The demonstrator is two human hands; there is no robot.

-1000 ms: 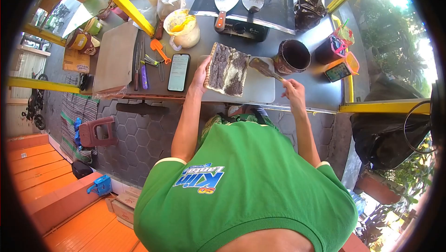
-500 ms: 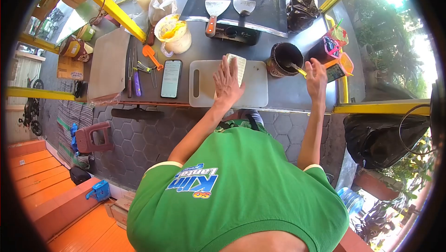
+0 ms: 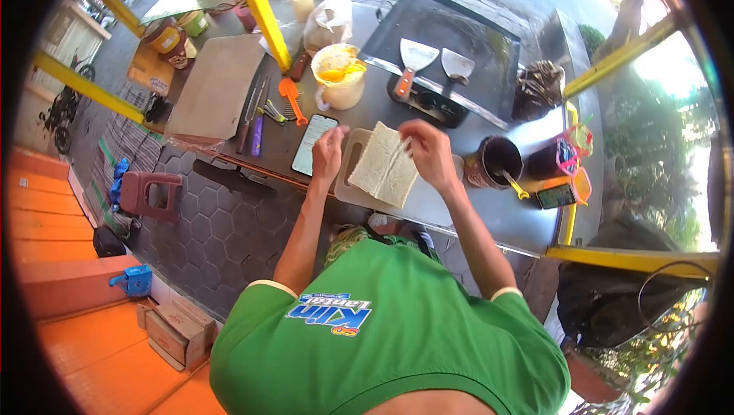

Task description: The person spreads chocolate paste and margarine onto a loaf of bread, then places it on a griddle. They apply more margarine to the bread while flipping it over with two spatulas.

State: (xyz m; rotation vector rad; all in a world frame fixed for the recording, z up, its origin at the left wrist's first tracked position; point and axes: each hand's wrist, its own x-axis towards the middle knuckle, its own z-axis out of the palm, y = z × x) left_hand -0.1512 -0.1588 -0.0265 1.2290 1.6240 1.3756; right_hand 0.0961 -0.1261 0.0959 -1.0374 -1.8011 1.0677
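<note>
An opened piece of pale bread [image 3: 381,169] lies on the white cutting board [image 3: 353,147], its two halves side by side with a crease between them. My right hand [image 3: 430,156] is closed at the bread's upper right edge, its fingertips on that edge. My left hand [image 3: 329,153], fingers curled together, is off the bread to its left, over the right side of a phone [image 3: 310,156] with a lit screen. I see nothing in the left fingers.
Behind stand a tub with yellow spread [image 3: 341,86] and a black griddle [image 3: 451,32] holding two scrapers [image 3: 418,55]. A dark pot [image 3: 491,161] is right of the board. Knives [image 3: 252,113], an orange tool [image 3: 291,97] and a brown board [image 3: 218,86] lie left.
The bread, folded under my left hand before, now lies opened. My left hand has lifted off it to the left, and my right hand has come in from the right. The view has turned.
</note>
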